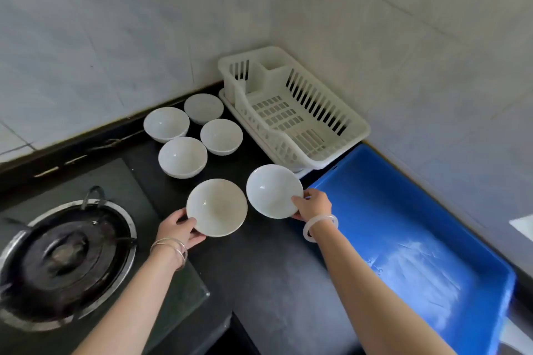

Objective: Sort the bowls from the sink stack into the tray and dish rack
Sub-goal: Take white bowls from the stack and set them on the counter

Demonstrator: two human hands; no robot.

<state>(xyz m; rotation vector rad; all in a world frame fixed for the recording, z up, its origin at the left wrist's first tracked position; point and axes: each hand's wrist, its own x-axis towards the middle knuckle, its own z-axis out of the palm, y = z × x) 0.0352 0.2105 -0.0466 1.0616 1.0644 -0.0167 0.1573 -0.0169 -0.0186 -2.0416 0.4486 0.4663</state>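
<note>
At mid-frame the left hand point(178, 229) is pinching the near rim of a white bowl point(217, 207), thumb inside, mouth facing up. The right hand point(313, 204) is gripping a second white bowl point(274, 190) likewise, mouth tipping toward the camera. Both are showing over the black countertop point(274, 268), below the white dish rack point(291, 112) and left of the blue tray point(403, 239).

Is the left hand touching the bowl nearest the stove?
Touching. The head view shows the left hand gripping the bowl: its thumb lies over the near rim and its fingers curl underneath.
</note>
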